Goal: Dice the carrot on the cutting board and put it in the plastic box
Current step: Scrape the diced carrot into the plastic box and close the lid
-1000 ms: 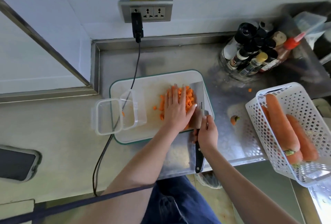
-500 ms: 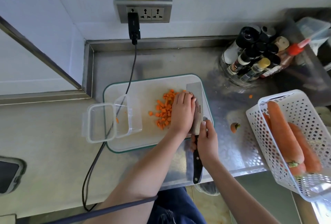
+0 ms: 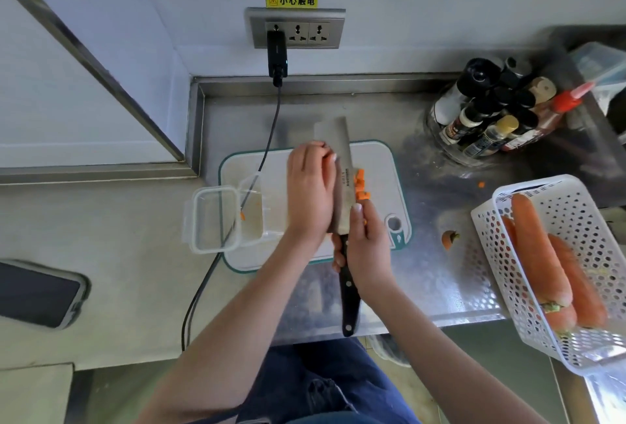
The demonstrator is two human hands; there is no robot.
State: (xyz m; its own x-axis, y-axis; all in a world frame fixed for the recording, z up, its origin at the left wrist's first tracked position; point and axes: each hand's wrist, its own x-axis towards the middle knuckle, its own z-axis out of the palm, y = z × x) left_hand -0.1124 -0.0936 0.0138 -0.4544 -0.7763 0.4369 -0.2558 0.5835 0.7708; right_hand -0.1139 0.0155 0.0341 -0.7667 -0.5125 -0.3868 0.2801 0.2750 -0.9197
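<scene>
Now, by the board (image 3: 379,166):
Board: white with a green rim, flat on the bench (image 3: 440,274).
Knife (image 3: 338,179): over the board, blade broad side up and running away from the person, black handle toward them.
Right hand (image 3: 367,247): fingers wrapped round the knife where blade meets handle.
Left hand (image 3: 310,193): flat, palm pressed against the blade's left face.
Dice (image 3: 360,186): orange cubes piled on the blade's right side.
Box (image 3: 252,210): clear, lying on the board's left part, its lid (image 3: 211,218) hanging past the left rim; one cube inside.
Basket (image 3: 555,264): right of the board, holding whole carrots (image 3: 538,247).
</scene>
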